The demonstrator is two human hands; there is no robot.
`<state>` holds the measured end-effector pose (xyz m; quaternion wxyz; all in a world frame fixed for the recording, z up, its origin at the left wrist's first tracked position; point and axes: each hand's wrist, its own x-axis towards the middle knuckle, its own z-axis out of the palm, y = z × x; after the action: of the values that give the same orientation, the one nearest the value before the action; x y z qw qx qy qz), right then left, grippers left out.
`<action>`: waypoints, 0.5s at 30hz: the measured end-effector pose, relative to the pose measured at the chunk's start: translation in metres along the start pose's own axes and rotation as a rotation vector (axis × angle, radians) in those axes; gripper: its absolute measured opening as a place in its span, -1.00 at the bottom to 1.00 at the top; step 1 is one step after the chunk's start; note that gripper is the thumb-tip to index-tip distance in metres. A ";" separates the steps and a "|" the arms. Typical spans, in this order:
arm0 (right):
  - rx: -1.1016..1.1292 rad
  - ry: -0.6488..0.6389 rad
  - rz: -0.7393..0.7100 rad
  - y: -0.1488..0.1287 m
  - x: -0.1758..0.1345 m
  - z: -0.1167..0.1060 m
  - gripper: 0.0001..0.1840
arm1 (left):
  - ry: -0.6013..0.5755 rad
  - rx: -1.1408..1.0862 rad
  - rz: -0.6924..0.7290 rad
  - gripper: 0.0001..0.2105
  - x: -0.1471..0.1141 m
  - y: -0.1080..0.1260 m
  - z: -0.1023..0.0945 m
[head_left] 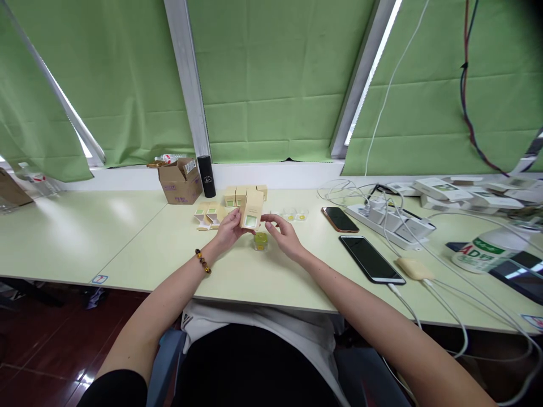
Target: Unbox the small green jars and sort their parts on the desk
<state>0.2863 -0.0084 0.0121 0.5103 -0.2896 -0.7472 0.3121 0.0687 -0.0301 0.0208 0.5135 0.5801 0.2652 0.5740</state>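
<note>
My left hand [230, 227] grips a beige paper carton [253, 207] with a green square on its lower part, tilted up above the table. My right hand [283, 234] is just right of the carton, fingers partly spread, the fingertips close to its edge; whether they touch it I cannot tell. Below the two hands stands a small clear container with yellow-green contents [260, 242]. Several small clear containers with yellow spots [300, 215] sit behind my right hand. Left of the carton lie open-ended beige cartons [206, 213], and closed beige boxes [230, 196] stand in a row behind.
A cardboard box [181, 183] and a black cylinder [206, 176] stand at the back left. To the right lie two phones [371, 259], a power strip [407, 226] with tangled white cables, a yellow charger block [413, 268], a white bottle [487, 249] and stacked white boxes [443, 189].
</note>
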 end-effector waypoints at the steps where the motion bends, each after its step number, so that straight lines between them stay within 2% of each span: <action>1: 0.022 -0.011 0.017 0.000 0.001 0.000 -0.53 | -0.020 -0.024 -0.016 -0.43 0.000 0.000 0.001; 5: 0.104 -0.095 0.080 -0.001 0.002 0.002 -0.39 | -0.084 -0.056 -0.071 -0.36 -0.002 0.001 0.006; 9: 0.233 -0.114 0.127 -0.003 0.003 0.002 -0.37 | -0.096 0.011 -0.080 -0.33 -0.003 0.003 0.009; 12: 0.308 -0.041 0.142 -0.005 0.004 0.000 -0.37 | -0.060 0.129 0.010 -0.30 -0.004 0.004 0.010; 15: 0.340 0.022 0.150 -0.005 0.005 -0.003 -0.42 | -0.091 0.235 0.131 -0.29 -0.004 0.005 0.009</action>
<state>0.2865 -0.0074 0.0201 0.5353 -0.2574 -0.6546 0.4677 0.0750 -0.0382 0.0249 0.4151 0.6777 0.2685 0.5443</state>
